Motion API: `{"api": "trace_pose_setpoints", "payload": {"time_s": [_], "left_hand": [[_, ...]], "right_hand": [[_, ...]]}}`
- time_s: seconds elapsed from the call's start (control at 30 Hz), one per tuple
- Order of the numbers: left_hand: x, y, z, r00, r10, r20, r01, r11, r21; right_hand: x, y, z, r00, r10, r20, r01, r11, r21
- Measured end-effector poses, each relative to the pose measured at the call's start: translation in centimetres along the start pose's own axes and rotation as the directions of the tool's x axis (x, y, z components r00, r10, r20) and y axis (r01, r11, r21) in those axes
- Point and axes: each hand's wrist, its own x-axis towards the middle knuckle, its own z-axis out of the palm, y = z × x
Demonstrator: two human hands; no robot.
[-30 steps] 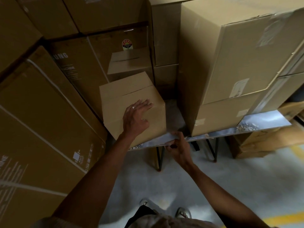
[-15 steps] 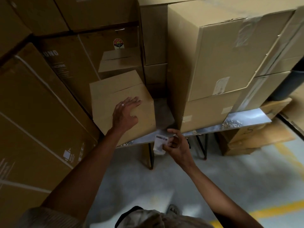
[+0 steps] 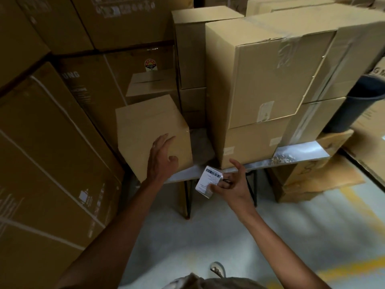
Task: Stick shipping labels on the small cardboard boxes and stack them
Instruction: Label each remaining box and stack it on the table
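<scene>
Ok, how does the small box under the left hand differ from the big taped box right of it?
The small box sits tilted on the table; the big taped box is stacked on another carton. The small box shows no label or tape; the big taped box has clear tape on top and a pale sticker on its front. The left hand rests on the small box; nothing touches the big one. Both are plain brown cardboard.
</scene>
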Motion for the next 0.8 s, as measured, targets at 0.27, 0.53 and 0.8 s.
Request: {"api": "trace_pose_setpoints", "payload": {"time_s": [0.27, 0.53, 0.8], "left_hand": [[-5.9, 4.3, 2.9, 0.988, -0.075, 0.139, 0.101, 0.975, -0.195], [-9.7, 9.5, 7.3, 0.961, -0.013, 0.275, 0.087, 0.962, -0.261], [-9.1, 14.8, 12.8, 0.925, 0.071, 0.374, 0.047, 0.954, -0.297]], "right_hand": [[-4.0, -0.6, -2.9, 0.998, 0.056, -0.004, -0.056, 0.998, -0.025], [-5.8, -1.5, -7.6, 0.989, 0.105, -0.109, -0.106, 0.994, -0.002], [-4.8, -3.4, -14.4, 0.971, 0.141, -0.196, -0.126, 0.988, 0.089]]}}
